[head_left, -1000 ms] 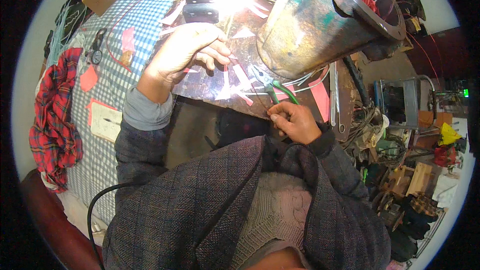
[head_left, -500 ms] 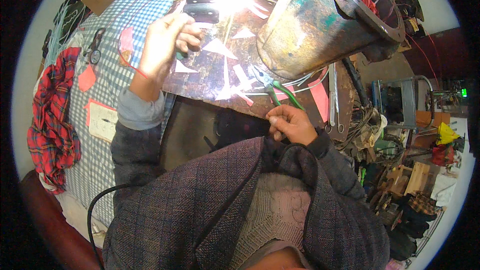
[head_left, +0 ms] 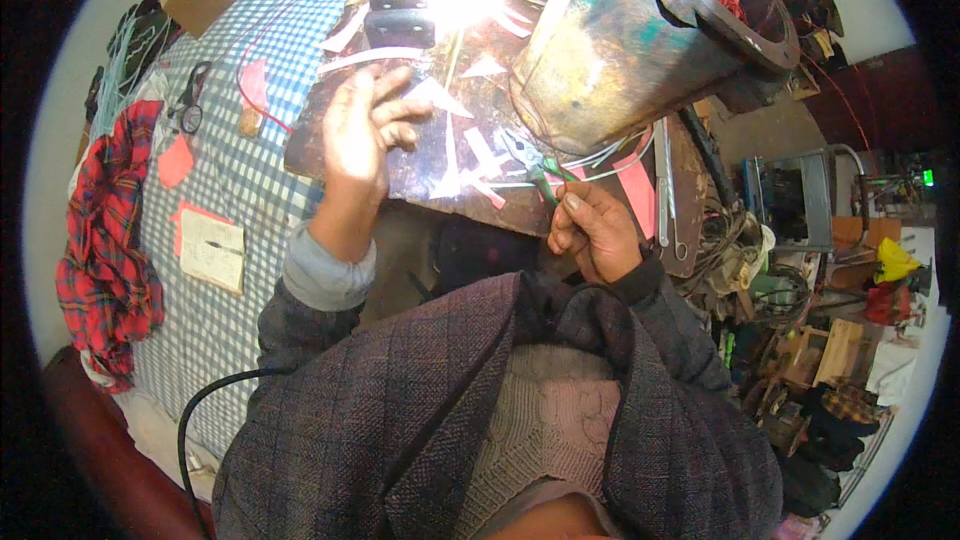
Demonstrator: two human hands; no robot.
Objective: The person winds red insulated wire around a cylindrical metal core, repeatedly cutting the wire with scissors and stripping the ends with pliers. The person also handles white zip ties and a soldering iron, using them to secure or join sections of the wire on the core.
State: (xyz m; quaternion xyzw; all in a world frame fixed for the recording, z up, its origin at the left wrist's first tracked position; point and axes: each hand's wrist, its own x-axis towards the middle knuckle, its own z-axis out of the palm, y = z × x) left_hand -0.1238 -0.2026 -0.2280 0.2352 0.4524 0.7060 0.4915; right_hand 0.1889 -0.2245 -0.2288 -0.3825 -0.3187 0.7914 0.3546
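Observation:
My left hand (head_left: 362, 130) is raised over the dark wooden tabletop (head_left: 415, 175), fingers apart and holding nothing. Close by lie white paper-like scraps (head_left: 438, 95), and a black metal block (head_left: 400, 20) stands beyond the fingertips. Thumb and fingers of my right hand (head_left: 598, 230) are closed together at the table's front edge, over one handle of the green-handled pliers (head_left: 540, 175). What they pinch, if anything, is too small to make out. A thin brownish wire (head_left: 513, 92) curves down beside the bucket-shaped metal housing (head_left: 610, 50) toward that hand.
Glaring light washes out the table's far side. Scissors (head_left: 680, 248) and a pink strip (head_left: 636, 195) lie at the right. On the left, a checked cloth (head_left: 270, 210) carries a notebook (head_left: 212, 252), eyeglasses (head_left: 192, 105) and a red plaid garment (head_left: 110, 260).
My left hand has moved right and a little nearer, its fingers spreading. The right hand has risen slightly forward to cover part of a plier handle. The thin wire now shows beside the housing.

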